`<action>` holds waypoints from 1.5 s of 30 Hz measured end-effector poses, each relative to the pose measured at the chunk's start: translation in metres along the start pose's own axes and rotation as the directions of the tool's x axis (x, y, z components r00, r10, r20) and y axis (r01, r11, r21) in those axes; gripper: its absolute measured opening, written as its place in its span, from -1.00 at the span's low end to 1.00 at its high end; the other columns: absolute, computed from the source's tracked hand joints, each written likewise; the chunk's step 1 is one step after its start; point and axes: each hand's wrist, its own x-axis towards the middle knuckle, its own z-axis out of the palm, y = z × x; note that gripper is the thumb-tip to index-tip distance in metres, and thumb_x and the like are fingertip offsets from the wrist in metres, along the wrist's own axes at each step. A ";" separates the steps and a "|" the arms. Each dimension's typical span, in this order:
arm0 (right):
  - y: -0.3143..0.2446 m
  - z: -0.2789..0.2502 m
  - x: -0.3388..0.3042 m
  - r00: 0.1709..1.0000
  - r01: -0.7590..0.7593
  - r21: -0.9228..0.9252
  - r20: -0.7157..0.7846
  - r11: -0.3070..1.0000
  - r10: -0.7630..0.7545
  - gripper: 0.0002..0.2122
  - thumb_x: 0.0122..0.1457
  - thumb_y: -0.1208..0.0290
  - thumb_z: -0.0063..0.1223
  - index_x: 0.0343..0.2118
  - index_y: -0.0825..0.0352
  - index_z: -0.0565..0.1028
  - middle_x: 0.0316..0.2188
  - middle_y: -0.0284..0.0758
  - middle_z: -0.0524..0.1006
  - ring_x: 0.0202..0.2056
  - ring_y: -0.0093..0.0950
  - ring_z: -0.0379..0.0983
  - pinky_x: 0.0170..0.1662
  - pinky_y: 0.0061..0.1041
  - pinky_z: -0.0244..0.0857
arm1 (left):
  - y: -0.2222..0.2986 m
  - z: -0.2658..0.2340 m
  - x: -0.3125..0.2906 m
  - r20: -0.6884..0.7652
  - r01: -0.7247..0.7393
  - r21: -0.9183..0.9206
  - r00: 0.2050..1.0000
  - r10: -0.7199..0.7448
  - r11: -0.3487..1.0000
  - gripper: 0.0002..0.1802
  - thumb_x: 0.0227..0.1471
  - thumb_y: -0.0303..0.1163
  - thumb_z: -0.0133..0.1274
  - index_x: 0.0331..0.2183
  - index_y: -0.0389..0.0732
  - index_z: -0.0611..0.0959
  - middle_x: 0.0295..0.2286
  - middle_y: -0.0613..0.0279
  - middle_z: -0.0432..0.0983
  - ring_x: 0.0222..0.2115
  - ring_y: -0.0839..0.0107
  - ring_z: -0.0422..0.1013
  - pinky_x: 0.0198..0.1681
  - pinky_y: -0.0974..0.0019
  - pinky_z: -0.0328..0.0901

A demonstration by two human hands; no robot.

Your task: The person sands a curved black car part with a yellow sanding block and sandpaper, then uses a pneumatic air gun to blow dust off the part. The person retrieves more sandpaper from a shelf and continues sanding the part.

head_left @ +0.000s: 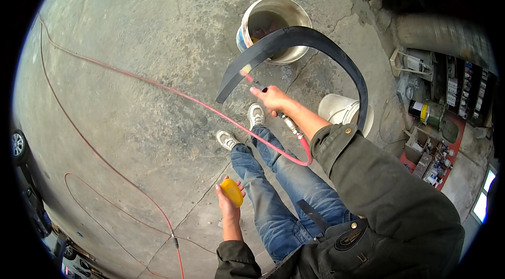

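Observation:
My right hand (pixel 274 100) is closed around an air blow gun (pixel 291 125), whose reddish tip points at a black curved wheel-arch trim (pixel 310 37). A pale patch shows on the trim by that tip. From the gun's metal fitting a red air hose (pixel 210 109) loops down and runs off to the far left. The trim arches above the floor, in front of a bucket; what supports it I cannot tell. Lower down, beside my left leg, my left hand (pixel 227 208) grips a yellow block (pixel 232 193), palm turned up.
A dirty white bucket (pixel 302 18) with dark liquid stands ahead, and another white bucket (pixel 336 105) is at my right. More hose (pixel 131 187) lies across the concrete floor at left. Shelves and cans (pixel 419 112) line the right side; cars (pixel 19 145) stand far left.

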 end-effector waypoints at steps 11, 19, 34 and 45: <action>0.025 -0.049 0.010 0.983 -0.053 0.082 -0.172 0.995 0.066 -0.32 0.13 -0.21 -0.08 -0.69 0.51 0.35 -0.78 -0.15 0.39 -0.81 -0.35 0.35 -0.73 -0.34 0.23 | -0.003 -0.001 -0.001 0.005 -0.004 0.003 1.000 0.004 1.000 -0.17 0.13 0.30 -0.33 0.16 -0.18 0.26 -0.21 0.01 0.45 -0.33 0.28 0.45 -0.31 0.26 0.38; 0.020 -0.060 0.019 0.979 -0.071 0.097 -0.181 0.993 0.088 -0.31 0.12 -0.22 -0.08 -0.66 0.53 0.37 -0.77 -0.13 0.40 -0.80 -0.34 0.36 -0.71 -0.33 0.25 | -0.005 -0.008 -0.001 0.010 -0.008 -0.013 1.000 0.008 1.000 -0.21 0.09 0.32 -0.27 0.12 -0.09 0.31 -0.24 0.06 0.44 -0.32 0.28 0.43 -0.32 0.26 0.36; 0.026 -0.027 -0.004 0.993 -0.079 0.081 -0.077 0.994 0.085 -0.39 0.13 -0.18 -0.03 -0.70 0.40 0.32 -0.78 -0.27 0.34 -0.79 -0.45 0.31 -0.75 -0.41 0.20 | -0.014 -0.005 -0.002 -0.003 -0.003 -0.010 1.000 0.003 1.000 -0.22 0.11 0.32 -0.30 0.12 -0.09 0.31 -0.25 0.06 0.45 -0.32 0.27 0.44 -0.32 0.26 0.37; -0.001 0.014 -0.014 0.996 0.037 -0.074 0.083 0.997 -0.031 -0.38 0.15 -0.19 -0.09 -0.67 0.42 0.35 -0.82 -0.28 0.32 -0.78 -0.41 0.38 -0.67 -0.37 0.27 | -0.019 -0.010 -0.001 0.007 -0.016 -0.041 1.000 0.017 0.999 -0.23 0.14 0.29 -0.34 0.12 -0.11 0.30 -0.23 0.03 0.45 -0.32 0.24 0.44 -0.31 0.24 0.37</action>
